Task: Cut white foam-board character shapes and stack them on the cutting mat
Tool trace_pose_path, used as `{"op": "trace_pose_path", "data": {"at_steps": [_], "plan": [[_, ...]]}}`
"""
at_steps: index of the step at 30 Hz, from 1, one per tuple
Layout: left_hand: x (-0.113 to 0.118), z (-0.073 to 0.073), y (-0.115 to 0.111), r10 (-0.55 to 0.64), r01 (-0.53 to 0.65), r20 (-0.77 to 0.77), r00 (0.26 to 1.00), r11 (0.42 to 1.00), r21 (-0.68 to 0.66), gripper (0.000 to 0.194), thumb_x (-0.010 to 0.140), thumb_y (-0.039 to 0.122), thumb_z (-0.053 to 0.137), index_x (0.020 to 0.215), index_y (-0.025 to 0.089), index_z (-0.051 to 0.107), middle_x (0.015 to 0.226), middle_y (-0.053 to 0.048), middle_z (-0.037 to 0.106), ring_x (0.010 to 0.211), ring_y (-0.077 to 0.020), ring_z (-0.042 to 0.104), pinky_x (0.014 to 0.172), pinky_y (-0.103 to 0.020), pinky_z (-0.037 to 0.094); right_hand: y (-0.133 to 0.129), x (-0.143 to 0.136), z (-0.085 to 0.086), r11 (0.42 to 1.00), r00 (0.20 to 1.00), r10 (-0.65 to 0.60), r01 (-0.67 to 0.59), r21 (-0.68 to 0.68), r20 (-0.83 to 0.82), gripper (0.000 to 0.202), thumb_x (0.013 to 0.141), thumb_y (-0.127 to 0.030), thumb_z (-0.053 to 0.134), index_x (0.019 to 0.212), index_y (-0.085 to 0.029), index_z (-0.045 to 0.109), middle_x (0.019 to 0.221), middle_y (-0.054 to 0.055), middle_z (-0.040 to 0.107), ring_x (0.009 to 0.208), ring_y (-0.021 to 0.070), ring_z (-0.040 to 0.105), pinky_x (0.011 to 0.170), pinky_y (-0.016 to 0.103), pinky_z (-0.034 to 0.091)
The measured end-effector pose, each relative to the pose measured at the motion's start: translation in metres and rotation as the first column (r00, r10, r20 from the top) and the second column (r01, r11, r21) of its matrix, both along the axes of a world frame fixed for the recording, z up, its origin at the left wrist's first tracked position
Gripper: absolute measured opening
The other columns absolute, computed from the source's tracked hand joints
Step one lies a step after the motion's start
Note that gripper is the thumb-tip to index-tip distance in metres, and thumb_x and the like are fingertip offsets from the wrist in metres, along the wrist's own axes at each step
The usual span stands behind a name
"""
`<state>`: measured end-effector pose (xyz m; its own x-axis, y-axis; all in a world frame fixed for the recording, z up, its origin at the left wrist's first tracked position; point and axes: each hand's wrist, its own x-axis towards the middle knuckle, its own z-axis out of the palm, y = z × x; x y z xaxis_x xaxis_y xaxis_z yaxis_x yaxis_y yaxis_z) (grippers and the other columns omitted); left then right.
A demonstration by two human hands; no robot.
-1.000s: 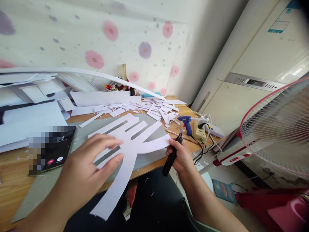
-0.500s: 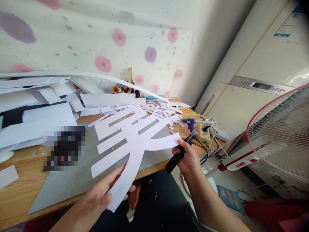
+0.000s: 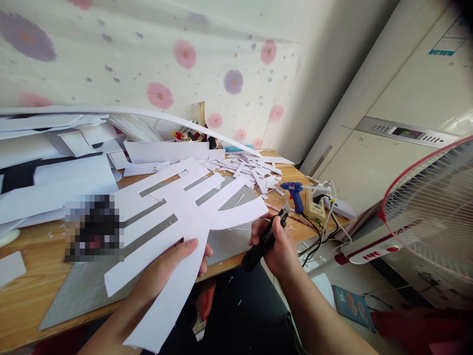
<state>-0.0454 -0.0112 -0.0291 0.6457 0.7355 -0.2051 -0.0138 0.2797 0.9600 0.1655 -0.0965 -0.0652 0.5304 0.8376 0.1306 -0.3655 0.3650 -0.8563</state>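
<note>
A large white cutout (image 3: 201,209) with long prongs and curved arms is held above the grey cutting mat (image 3: 70,291). My left hand (image 3: 172,261) grips it near the middle, thumb on top and fingers underneath. In my right hand (image 3: 277,244) is a black utility knife (image 3: 260,246), its blade showing at the upper end, close to the tip of the cutout's right arm. The fingers of my right hand are wrapped round the knife handle.
White scraps (image 3: 258,172) lie at the back of the wooden table (image 3: 33,301). White sheets (image 3: 74,177) are stacked at left, near a blurred dark object (image 3: 98,229). A blue glue gun (image 3: 294,195) and power strip (image 3: 315,204) sit right. A fan (image 3: 432,207) stands at far right.
The cutout has shifted left and toward me. My left hand has moved up to its middle. My right hand has let go of the cutout's right arm and keeps the knife.
</note>
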Motion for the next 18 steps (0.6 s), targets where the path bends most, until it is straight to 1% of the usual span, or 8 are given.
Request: {"op": "trace_pose_path", "data": {"at_steps": [2, 5, 6, 8, 10, 12, 16, 18], "plan": [[0.002, 0.001, 0.005, -0.016, 0.016, 0.051, 0.999, 1.0, -0.002, 0.032, 0.08, 0.049, 0.063, 0.078, 0.018, 0.068, 0.072, -0.001, 0.068, 0.053, -0.0119, 0.056, 0.053, -0.027, 0.047, -0.007, 0.0, -0.003, 0.985, 0.98, 0.165, -0.17, 0.039, 0.116, 0.045, 0.086, -0.062, 0.062, 0.105, -0.022, 0.055, 0.068, -0.004, 0.058, 0.049, 0.0104, 0.05, 0.051, 0.027, 0.048], [0.005, 0.001, 0.011, -0.027, 0.03, 0.115, 0.993, 0.999, -0.026, 0.029, 0.088, 0.042, 0.052, 0.087, 0.018, 0.069, 0.069, 0.002, 0.067, 0.053, -0.011, 0.055, 0.051, -0.027, 0.041, -0.015, 0.002, 0.0, 0.905, 0.866, 0.411, -0.425, -0.014, 0.285, 0.045, 0.085, -0.06, 0.066, 0.107, -0.025, 0.05, 0.073, -0.006, 0.05, 0.05, 0.0068, 0.045, 0.049, 0.022, 0.043], [0.005, 0.0, 0.013, -0.032, 0.038, 0.135, 0.99, 0.998, -0.04, 0.028, 0.089, 0.04, 0.052, 0.09, 0.019, 0.069, 0.069, 0.003, 0.066, 0.053, -0.0107, 0.055, 0.051, -0.026, 0.04, -0.016, 0.002, 0.003, 0.882, 0.831, 0.457, -0.469, -0.043, 0.318, 0.044, 0.084, -0.059, 0.067, 0.105, -0.025, 0.047, 0.076, -0.006, 0.05, 0.05, 0.0061, 0.044, 0.049, 0.021, 0.042], [0.006, -0.001, 0.016, -0.062, 0.074, 0.167, 0.984, 0.995, -0.064, 0.027, 0.087, 0.041, 0.057, 0.094, 0.019, 0.07, 0.069, 0.001, 0.066, 0.053, -0.0107, 0.054, 0.05, -0.025, 0.039, -0.014, 0.002, 0.01, 0.863, 0.788, 0.487, -0.5, -0.07, 0.377, 0.043, 0.085, -0.059, 0.067, 0.097, -0.026, 0.043, 0.077, -0.007, 0.051, 0.049, 0.0053, 0.045, 0.048, 0.019, 0.039], [0.006, -0.002, 0.017, -0.084, 0.1, 0.189, 0.978, 0.992, -0.078, 0.028, 0.083, 0.042, 0.063, 0.095, 0.019, 0.07, 0.071, -0.001, 0.066, 0.054, -0.0116, 0.055, 0.05, -0.025, 0.039, -0.01, 0.001, 0.015, 0.868, 0.766, 0.474, -0.49, -0.084, 0.433, 0.042, 0.087, -0.059, 0.064, 0.092, -0.024, 0.042, 0.073, -0.006, 0.053, 0.047, 0.0056, 0.047, 0.047, 0.019, 0.037], [0.005, -0.003, 0.017, -0.075, 0.098, 0.216, 0.974, 0.99, -0.1, 0.027, 0.081, 0.042, 0.066, 0.094, 0.019, 0.069, 0.071, -0.001, 0.066, 0.053, -0.0117, 0.054, 0.048, -0.024, 0.038, -0.005, -0.001, 0.019, 0.888, 0.761, 0.447, -0.443, -0.127, 0.471, 0.041, 0.088, -0.061, 0.061, 0.087, -0.022, 0.046, 0.067, -0.005, 0.055, 0.046, 0.0068, 0.05, 0.047, 0.02, 0.037], [0.004, -0.002, 0.013, -0.068, 0.109, 0.255, 0.965, 0.983, -0.149, 0.029, 0.08, 0.046, 0.068, 0.092, 0.02, 0.069, 0.063, 0.001, 0.059, 0.046, -0.0099, 0.049, 0.043, -0.023, 0.031, -0.001, -0.003, 0.023, 0.952, 0.773, 0.306, -0.239, -0.192, 0.556, 0.047, 0.088, -0.066, 0.057, 0.081, -0.019, 0.053, 0.066, -0.002, 0.056, 0.048, 0.0093, 0.055, 0.046, 0.021, 0.039], [0.004, -0.001, 0.011, -0.074, 0.124, 0.265, 0.961, 0.976, -0.178, 0.03, 0.078, 0.047, 0.07, 0.092, 0.02, 0.069, 0.063, 0.0, 0.059, 0.045, -0.0096, 0.047, 0.042, -0.022, 0.029, -0.001, -0.004, 0.024, 0.973, 0.739, 0.226, -0.138, -0.186, 0.634, 0.048, 0.087, -0.067, 0.055, 0.081, -0.019, 0.053, 0.065, -0.001, 0.058, 0.049, 0.0103, 0.056, 0.047, 0.021, 0.04]]}}
